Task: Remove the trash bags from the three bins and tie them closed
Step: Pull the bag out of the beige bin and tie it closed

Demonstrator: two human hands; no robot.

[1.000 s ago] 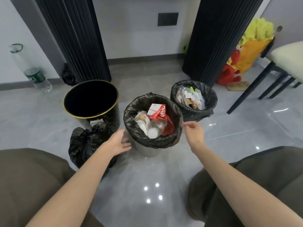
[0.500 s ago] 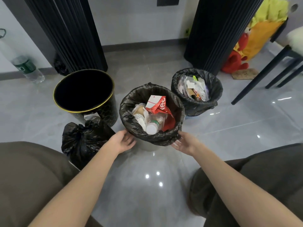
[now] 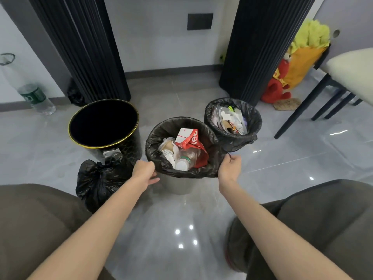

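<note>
Three bins stand on the floor. The left black bin (image 3: 121,147) with a gold rim holds no bag; a tied black trash bag (image 3: 96,178) lies in front of it. The middle bin (image 3: 177,185) carries a black bag (image 3: 161,128) full of cartons and bottles. My left hand (image 3: 144,171) grips that bag's rim on its left side. My right hand (image 3: 230,166) pinches the same rim on its right side, where the edge is lifted off the bin. The small right bin (image 3: 232,142) keeps its black bag filled with paper rubbish.
Two black ribbed columns (image 3: 260,47) stand behind the bins. A plastic bottle (image 3: 34,96) leans at the left wall. A chair (image 3: 333,81) and a red-and-yellow plush toy (image 3: 290,73) stand at the right. My knees frame the glossy grey floor (image 3: 181,229) in front.
Both hands moved from hovering near the middle bin to its rim and closed on the bag's edge. The right side of the rim has come up off the bin.
</note>
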